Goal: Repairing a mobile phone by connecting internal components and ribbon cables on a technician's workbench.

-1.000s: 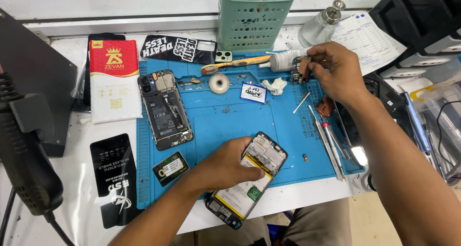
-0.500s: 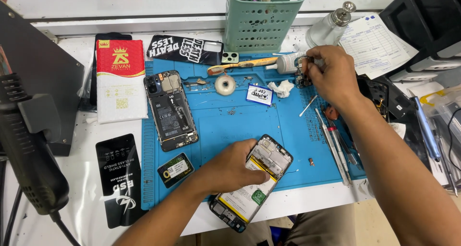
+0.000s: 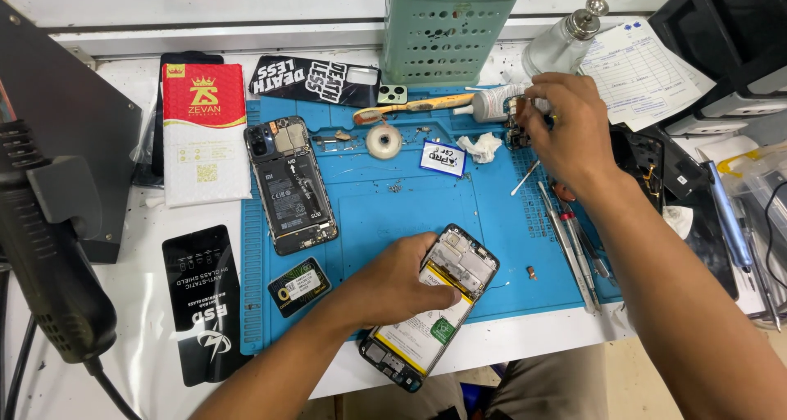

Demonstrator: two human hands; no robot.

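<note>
Since the frame a second ago, your head camera has come in closer and shifted a little, while both hands have stayed where they were: the left on the near phone, the right up at the back of the mat. In this single head view, your left hand (image 3: 406, 285) lies flat over the opened phone (image 3: 430, 305), fingers spread and pressing it down where it sits tilted across the front edge of the blue mat (image 3: 393, 215), its lower end hanging over the white worktop (image 3: 525, 346). Your right hand (image 3: 566, 125) is pinched narrowly around a small dark part (image 3: 518, 121) just beside the glue tube (image 3: 492, 102); what the part is, I cannot tell. A second opened phone (image 3: 291, 186) lies well apart to the left. As I judge it, the risk is the overhang: ease your left palm and the near phone could tip off the edge. Loose screws (image 3: 394, 187) on the mat could also scatter if your right forearm sweeps across the screwdrivers (image 3: 570, 240).
</note>
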